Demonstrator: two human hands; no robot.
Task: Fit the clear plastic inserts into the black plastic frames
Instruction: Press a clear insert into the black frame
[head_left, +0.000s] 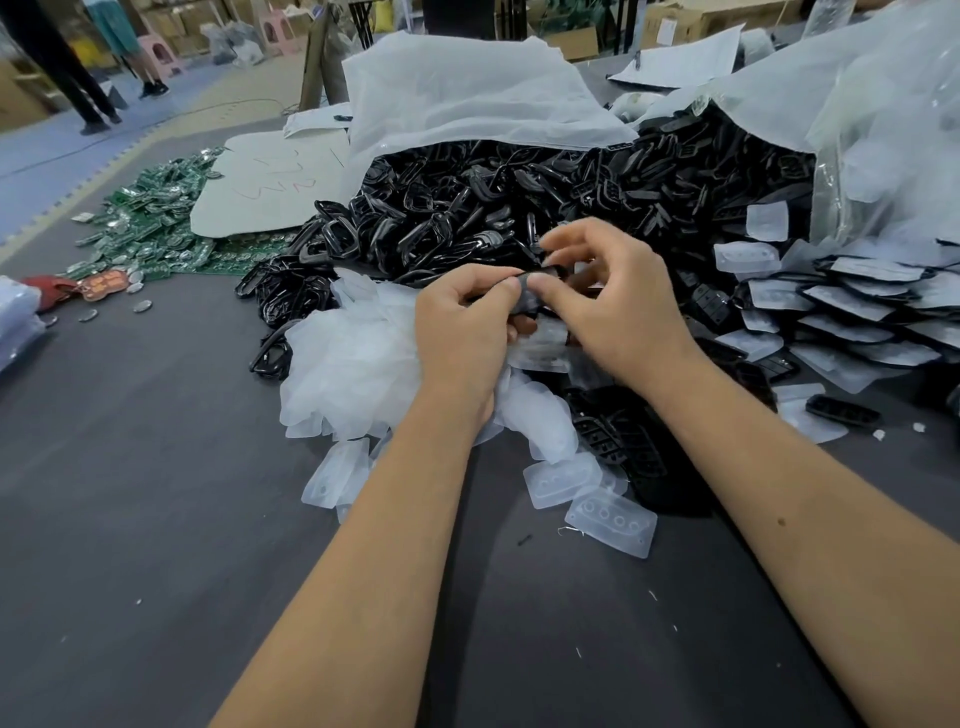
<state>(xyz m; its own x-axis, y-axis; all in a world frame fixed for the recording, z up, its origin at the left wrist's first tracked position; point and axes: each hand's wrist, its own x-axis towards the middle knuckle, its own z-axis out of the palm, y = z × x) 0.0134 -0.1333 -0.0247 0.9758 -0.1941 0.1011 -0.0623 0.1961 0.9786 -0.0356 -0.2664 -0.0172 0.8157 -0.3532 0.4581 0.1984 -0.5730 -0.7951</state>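
My left hand (462, 327) and my right hand (618, 306) meet over the middle of the table, both gripping one black plastic frame (530, 299) between thumbs and fingers. A clear insert (545, 335) shows just under the frame, between my hands; whether it sits in the frame is hidden. A heap of clear inserts (353, 364) lies below my left hand. Loose inserts (610, 522) lie nearer me. A big pile of black frames (467, 208) spills from a white bag behind my hands.
A stack of frames fitted with inserts (862, 306) lies at the right. Green circuit boards (156, 218) and white card (270, 182) sit at the far left. A clear bag (883, 114) rises at the right. The grey table (156, 519) has bare room near me.
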